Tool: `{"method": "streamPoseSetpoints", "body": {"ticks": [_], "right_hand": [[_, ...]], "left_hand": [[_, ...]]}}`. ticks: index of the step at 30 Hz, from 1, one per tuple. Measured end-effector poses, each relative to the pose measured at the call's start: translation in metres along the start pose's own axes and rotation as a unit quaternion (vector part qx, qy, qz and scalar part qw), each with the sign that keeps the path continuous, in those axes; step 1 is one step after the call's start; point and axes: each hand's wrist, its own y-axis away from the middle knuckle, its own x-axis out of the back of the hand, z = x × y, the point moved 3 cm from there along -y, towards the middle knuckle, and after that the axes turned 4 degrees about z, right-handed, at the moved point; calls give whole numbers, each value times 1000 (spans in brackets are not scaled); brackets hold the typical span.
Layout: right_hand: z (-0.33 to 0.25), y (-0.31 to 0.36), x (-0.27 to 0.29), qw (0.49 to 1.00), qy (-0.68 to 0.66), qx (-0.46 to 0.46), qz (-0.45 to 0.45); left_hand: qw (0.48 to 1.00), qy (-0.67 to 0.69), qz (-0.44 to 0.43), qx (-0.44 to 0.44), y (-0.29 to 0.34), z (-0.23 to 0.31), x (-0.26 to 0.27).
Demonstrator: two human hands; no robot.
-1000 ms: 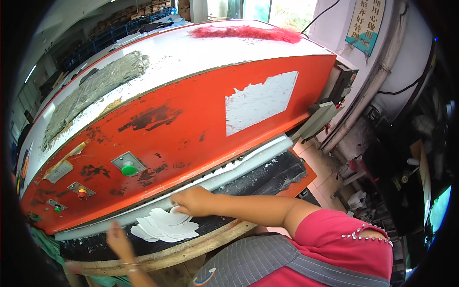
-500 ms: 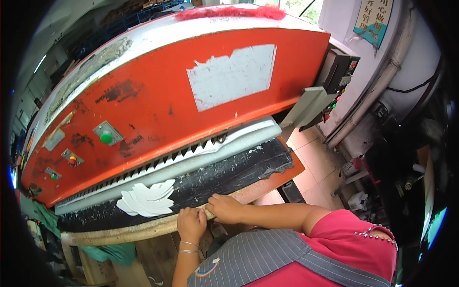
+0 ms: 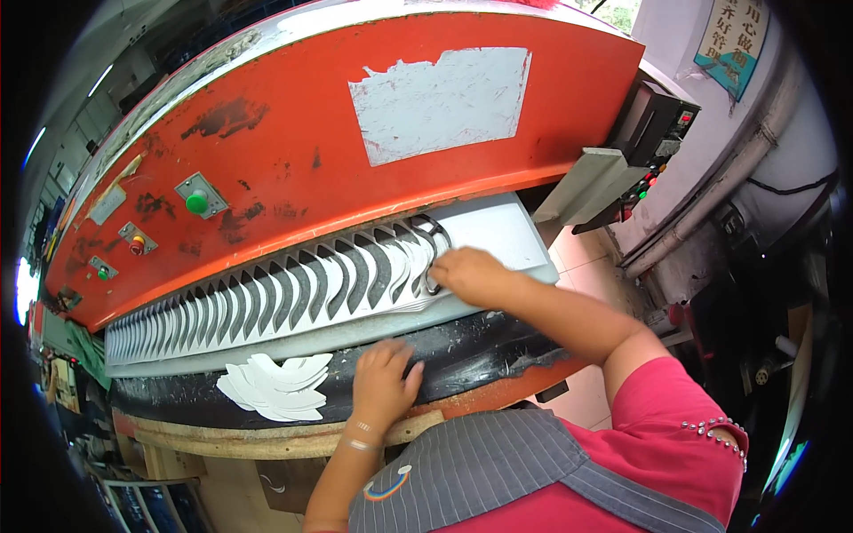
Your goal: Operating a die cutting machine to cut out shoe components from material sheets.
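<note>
My right hand (image 3: 466,274) pinches narrowly at a curved dark frame (image 3: 434,229) toward its 10 o'clock, atop a white sheet (image 3: 311,323) whose row of crescent cut-outs runs off to 9 o'clock. My left hand (image 3: 386,380), fingers loosely spread, is over the black counter (image 3: 466,345), white curved pieces (image 3: 275,387) piled at its 9 o'clock. A red machine (image 3: 293,169) rises at 12 o'clock.

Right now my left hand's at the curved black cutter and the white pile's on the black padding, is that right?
Wrong hand: the head view shows your right hand at the cutter. The white pile is on the black padding.
</note>
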Motion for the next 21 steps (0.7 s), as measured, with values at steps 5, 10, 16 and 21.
{"method": "streamPoseSetpoints", "body": {"ticks": [5,10,16,21], "right_hand": [[14,-7,-13,982,59,166,-70],[10,-8,-4,974,-24,123,-188],[2,30,87,971,-237,38,-9],[-42,74,94,914,-396,-85,10]], "left_hand": [[991,-123,-47,-20,-25,21,-38],[990,-99,-92,27,10,6,-57],[983,-150,-104,14,13,2,-60],[978,205,-29,35,19,45,-50]]}}
